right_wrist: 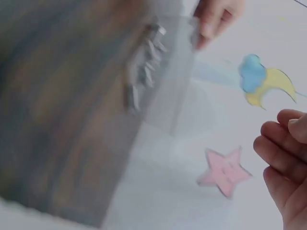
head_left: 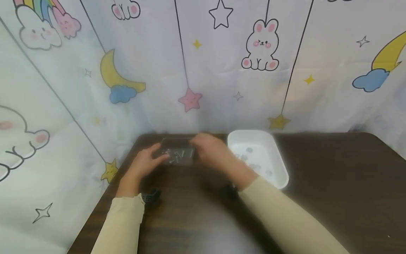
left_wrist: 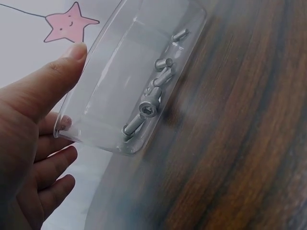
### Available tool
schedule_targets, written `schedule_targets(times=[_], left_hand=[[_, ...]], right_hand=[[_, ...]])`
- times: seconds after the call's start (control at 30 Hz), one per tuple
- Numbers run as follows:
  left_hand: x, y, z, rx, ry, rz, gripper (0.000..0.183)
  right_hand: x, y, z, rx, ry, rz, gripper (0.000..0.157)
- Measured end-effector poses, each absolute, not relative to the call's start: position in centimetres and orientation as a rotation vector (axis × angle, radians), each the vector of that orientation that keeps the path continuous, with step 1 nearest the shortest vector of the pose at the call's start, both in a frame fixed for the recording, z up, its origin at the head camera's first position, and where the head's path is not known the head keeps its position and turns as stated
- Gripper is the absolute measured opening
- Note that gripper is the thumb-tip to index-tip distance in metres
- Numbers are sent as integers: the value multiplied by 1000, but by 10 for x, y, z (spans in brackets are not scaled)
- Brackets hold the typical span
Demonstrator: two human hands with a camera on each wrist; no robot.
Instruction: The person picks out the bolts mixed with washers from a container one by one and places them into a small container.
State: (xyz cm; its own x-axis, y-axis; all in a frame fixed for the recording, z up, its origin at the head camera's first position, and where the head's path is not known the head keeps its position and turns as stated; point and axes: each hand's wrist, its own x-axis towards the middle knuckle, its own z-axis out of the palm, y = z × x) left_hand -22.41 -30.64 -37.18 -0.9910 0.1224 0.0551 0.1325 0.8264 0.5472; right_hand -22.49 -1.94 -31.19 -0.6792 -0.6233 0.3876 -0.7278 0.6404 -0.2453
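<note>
A clear plastic tray [head_left: 176, 144] with several silvery socket-head bolts [left_wrist: 149, 106] in it is near the table's far edge. My left hand [head_left: 144, 164] pinches the tray's left end, the thumb on the near side and a fingertip showing through the wall at the corner. The bolts lie gathered along the bottom of the tray in the left wrist view. My right hand [head_left: 212, 150] is beside the tray's right end. In the right wrist view its fingers [right_wrist: 283, 153] are loosely bent, with nothing between them and a gap to the tray.
A white tray [head_left: 281, 167] holding several small round pieces [head_left: 249, 150] stands right of my right hand, partly behind that forearm. A cartoon-printed curtain [head_left: 158, 53] hangs behind the dark wooden table [head_left: 333, 183] and along its left side.
</note>
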Motion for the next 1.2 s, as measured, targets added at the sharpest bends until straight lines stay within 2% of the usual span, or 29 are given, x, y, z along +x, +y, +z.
schedule_targets(times=[0.17,0.33,0.7,0.93,1.2], left_hand=[[-227,-307,-371,-227,-2983,-905,84],[-227,-307,-371,-219,-3001,-921,87],[-224,-312,-359,-238,-3014,-863,90],[-223,-298,-335,-353,-2881,-761,84],[-214,-256,-310,-414,-2837,-759,84]], right_hand=[[-212,21,-295,1005,-2395,531,28],[-199,59,-283,857,-2399,577,27],[-189,130,-280,623,-2372,716,24],[-196,159,-281,460,-2360,739,26],[-211,173,-289,382,-2398,767,30]])
